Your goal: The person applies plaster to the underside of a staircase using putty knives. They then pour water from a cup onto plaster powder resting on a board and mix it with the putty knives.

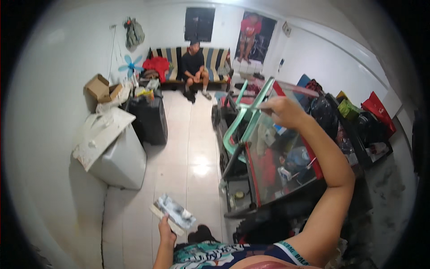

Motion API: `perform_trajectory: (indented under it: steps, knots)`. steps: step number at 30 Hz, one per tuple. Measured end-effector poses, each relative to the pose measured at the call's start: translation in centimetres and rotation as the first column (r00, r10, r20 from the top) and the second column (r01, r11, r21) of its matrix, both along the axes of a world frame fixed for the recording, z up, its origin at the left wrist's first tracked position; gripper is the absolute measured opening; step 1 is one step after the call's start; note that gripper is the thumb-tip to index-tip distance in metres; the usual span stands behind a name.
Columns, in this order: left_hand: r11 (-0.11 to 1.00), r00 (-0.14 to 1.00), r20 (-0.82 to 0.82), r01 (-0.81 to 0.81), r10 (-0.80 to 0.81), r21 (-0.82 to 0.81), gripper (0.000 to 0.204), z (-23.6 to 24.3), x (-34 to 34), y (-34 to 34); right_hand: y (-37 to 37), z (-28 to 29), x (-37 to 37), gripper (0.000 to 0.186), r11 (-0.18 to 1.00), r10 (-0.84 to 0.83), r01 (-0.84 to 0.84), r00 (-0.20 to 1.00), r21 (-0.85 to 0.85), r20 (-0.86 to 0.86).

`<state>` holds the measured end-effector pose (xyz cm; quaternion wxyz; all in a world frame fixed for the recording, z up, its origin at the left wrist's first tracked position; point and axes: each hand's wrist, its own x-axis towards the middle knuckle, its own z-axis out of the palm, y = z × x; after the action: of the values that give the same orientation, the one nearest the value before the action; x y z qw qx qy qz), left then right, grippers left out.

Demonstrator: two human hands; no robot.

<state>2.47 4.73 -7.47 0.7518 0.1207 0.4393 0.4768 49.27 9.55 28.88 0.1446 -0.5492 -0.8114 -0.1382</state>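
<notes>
Low at the left of centre, my left hand [165,232] is closed on a flat rectangular trowel-like plate [178,210] smeared white and grey. A beige strip runs along its near edge, with my thumb lying on it. My right arm is bent and raised, its forearm passing over the glass-fronted case. At its end my right hand [283,111] is closed, fingers pointing left, in front of a mint-green plastic frame [234,134] like part of a chair. Something small and blurred sticks out at the fingertips; I cannot tell whether it is separate from the frame.
A red-edged glass case [264,179] full of items stands at the right, with bags [349,109] beyond. At the left are a white appliance [121,157] under a loose panel and a black speaker-like box [152,119]. One person sits on a striped sofa [174,56]; another is in the doorway.
</notes>
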Motion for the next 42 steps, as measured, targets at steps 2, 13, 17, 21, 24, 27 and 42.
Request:
perform_trajectory:
  steps: [2,13,17,21,24,27,42]
  knots:
    - [1.000,1.000,-0.003,0.003,-0.003,-0.021,0.040,-0.7,-0.1,-0.2,-0.4,-0.1,-0.4,0.022,0.998,0.033,-0.033,0.999,0.044,-0.001]
    - [0.999,0.999,0.018,0.036,-0.036,-0.034,0.040,0.4,1.0,1.5,0.2,0.1,-0.5,0.021,0.998,-0.027,0.024,0.998,-0.064,-0.059]
    - [0.998,1.000,0.021,0.024,-0.023,-0.055,0.040,0.3,1.6,1.4,0.0,0.4,0.3,0.017,0.999,-0.010,0.007,0.999,-0.050,-0.045]
    - [0.997,1.000,0.014,0.028,-0.027,-0.066,0.038,0.4,1.9,0.8,0.3,0.1,-0.1,0.016,0.998,-0.028,0.025,0.998,-0.060,-0.050]
    - [0.998,1.000,0.013,0.018,-0.017,-0.060,0.037,0.1,1.9,1.1,0.2,0.3,-1.0,0.018,0.991,-0.078,0.074,0.996,-0.113,-0.035]
    - [0.998,1.000,0.007,0.023,-0.023,-0.052,0.036,0.2,2.0,0.9,-0.7,0.6,-0.7,0.022,0.991,-0.077,0.074,0.997,-0.113,-0.023]
    - [0.993,0.997,0.040,0.063,-0.059,-0.097,0.040,-0.3,2.5,-0.1,-0.3,0.3,-0.1,0.028,0.999,0.019,-0.018,0.999,-0.038,0.030]
